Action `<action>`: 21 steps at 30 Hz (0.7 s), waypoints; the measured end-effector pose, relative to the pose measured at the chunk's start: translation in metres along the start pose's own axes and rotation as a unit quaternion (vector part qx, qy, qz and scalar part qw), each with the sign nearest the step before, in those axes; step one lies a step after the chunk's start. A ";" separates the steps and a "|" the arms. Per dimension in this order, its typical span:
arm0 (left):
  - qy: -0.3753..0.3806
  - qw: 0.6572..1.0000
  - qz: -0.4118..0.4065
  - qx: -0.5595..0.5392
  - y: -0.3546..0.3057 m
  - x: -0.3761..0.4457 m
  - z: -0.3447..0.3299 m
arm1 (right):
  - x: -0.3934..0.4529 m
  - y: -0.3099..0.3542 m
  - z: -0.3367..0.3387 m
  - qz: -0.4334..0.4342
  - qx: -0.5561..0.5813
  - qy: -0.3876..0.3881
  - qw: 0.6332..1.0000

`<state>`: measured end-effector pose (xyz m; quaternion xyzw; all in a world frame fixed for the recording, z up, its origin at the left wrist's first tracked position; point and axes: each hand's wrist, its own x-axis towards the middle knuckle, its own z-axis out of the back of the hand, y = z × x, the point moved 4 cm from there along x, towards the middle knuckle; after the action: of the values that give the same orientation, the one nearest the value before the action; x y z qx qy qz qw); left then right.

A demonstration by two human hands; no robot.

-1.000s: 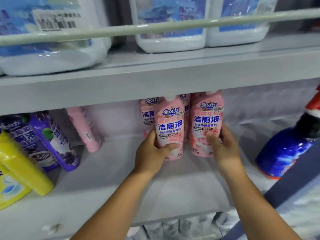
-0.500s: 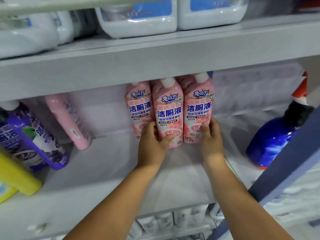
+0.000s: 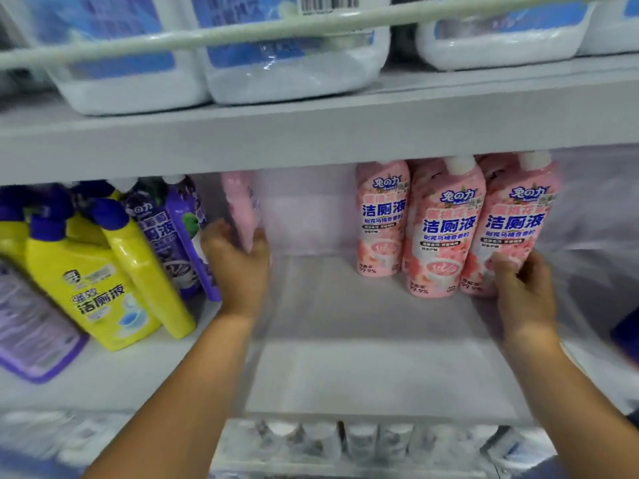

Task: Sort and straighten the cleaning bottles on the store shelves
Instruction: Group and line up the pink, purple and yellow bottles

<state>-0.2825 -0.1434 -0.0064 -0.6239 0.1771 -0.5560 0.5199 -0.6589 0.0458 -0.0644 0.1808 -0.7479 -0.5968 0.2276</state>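
left hand (image 3: 238, 267): grasping lone pink bottle (image 3: 242, 205), apparently | right hand (image 3: 522, 292): gripping rightmost pink bottle (image 3: 511, 229) | shelf (image 3: 363, 357): middle bare

Light is even and diffuse, cool and bluish, with no hard shadows; the shelf (image 3: 380, 340) looks washed out under a faint haze. A small glint shows on the tubs (image 3: 276, 74) above. Motion blur smears both hands and the left edge. Wide-angle bending curves the rail (image 3: 311, 24). The bottom row is out of focus.
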 end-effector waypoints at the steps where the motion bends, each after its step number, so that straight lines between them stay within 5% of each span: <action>1: 0.022 1.000 0.010 0.017 0.002 0.007 -0.006 | -0.002 0.001 -0.002 0.007 -0.008 0.005 1.000; 7: 0.067 0.982 0.134 0.112 0.019 0.028 -0.031 | -0.006 0.004 -0.004 0.023 -0.068 0.024 0.997; 18: 0.205 0.967 0.019 0.152 -0.053 -0.071 -0.026 | -0.006 0.006 0.004 0.030 -0.097 0.029 0.994; 21: 0.298 0.953 0.012 0.044 -0.063 -0.078 -0.036 | -0.005 0.005 0.005 0.024 -0.085 0.036 0.995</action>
<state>-0.3613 -0.0729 0.0014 -0.4040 0.3068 -0.7175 0.4774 -0.6569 0.0535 -0.0611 0.1643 -0.6899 -0.6456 0.2833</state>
